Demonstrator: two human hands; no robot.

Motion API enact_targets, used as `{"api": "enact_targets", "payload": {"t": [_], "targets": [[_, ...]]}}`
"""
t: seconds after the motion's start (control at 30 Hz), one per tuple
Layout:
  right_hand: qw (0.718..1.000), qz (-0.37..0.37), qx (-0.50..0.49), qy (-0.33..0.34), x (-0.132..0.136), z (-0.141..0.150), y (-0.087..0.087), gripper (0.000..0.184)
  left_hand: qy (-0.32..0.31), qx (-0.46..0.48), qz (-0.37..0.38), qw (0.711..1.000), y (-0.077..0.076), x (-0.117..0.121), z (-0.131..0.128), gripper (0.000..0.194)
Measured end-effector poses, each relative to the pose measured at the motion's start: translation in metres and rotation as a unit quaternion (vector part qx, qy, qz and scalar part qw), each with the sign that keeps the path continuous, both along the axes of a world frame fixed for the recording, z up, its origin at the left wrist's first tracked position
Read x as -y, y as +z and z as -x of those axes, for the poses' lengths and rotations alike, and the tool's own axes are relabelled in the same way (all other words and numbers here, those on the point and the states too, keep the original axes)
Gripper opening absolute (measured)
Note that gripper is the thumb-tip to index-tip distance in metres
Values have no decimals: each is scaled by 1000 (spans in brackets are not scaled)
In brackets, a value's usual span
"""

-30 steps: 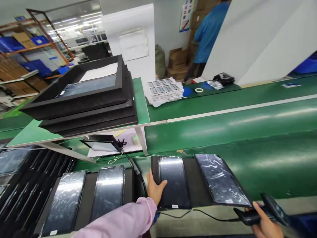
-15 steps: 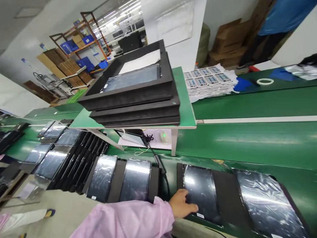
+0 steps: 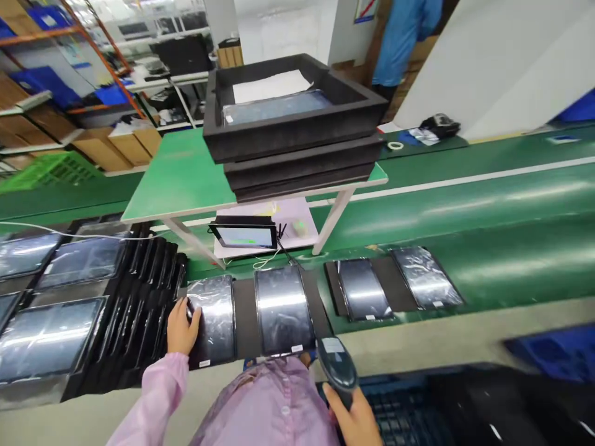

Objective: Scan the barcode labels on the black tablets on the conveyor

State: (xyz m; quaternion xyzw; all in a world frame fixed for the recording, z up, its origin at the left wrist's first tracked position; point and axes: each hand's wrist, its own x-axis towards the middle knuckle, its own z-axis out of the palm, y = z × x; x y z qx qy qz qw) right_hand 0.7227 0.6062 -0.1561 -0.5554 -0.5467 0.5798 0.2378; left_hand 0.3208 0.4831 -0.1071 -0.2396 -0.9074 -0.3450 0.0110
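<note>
My right hand (image 3: 357, 418) grips the handle of a dark barcode scanner (image 3: 338, 365), low and right of my body. The scanner's head points toward a film-covered tablet screen (image 3: 284, 310) with a small white label at its lower edge. On the left, my left hand (image 3: 183, 329) rests at the left edge of another film-covered screen (image 3: 211, 319), thumb and fingers apart. Both screens lie on a black foam pad (image 3: 245, 316). Further right, a second pad (image 3: 389, 282) carries two more screens, one (image 3: 362, 288) beside the other (image 3: 426, 277).
Stacked foam pads with screens (image 3: 139, 297) stand at the left. A green-topped stand (image 3: 179, 170) bears black foam trays (image 3: 297, 139) over a small lit display (image 3: 246, 236). Behind are a green belt (image 3: 488, 198) and a person in blue (image 3: 404, 40). A blue crate (image 3: 404, 409) sits lower right.
My left hand has moved from the right-hand pad to the left edge of the left-hand pad. The view has turned, and my right hand with the scanner has come into sight.
</note>
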Motion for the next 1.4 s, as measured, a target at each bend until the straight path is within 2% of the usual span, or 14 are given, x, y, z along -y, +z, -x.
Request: {"api": "enact_targets", "payload": {"t": [0.13,0.2,0.27,0.37,0.63,0.9,1.13,1.4], "targets": [[1000,-23,10,17,57,32,7,53,-143,-52,20,988,-48,49,34,67],[999,-34,28,5,83,41,7,51,-168,-55,-3,984,-63,59,41,63],[998,-46,45,-8,101,48,6,49,-175,-61,-24,982,-70,62,44,60],[996,-67,64,-17,110,54,7,46,-178,-69,-39,981,-73,61,47,57],[990,-116,85,-12,107,53,11,40,-186,-70,-60,978,-79,65,50,54],[988,-80,128,24,107,49,7,39,-181,-62,-57,980,-82,68,49,57],[991,-80,107,33,108,50,14,39,-179,-58,-61,980,-82,70,48,57],[991,-78,102,22,110,51,8,40,-176,-57,-58,981,-83,71,47,55]]}}
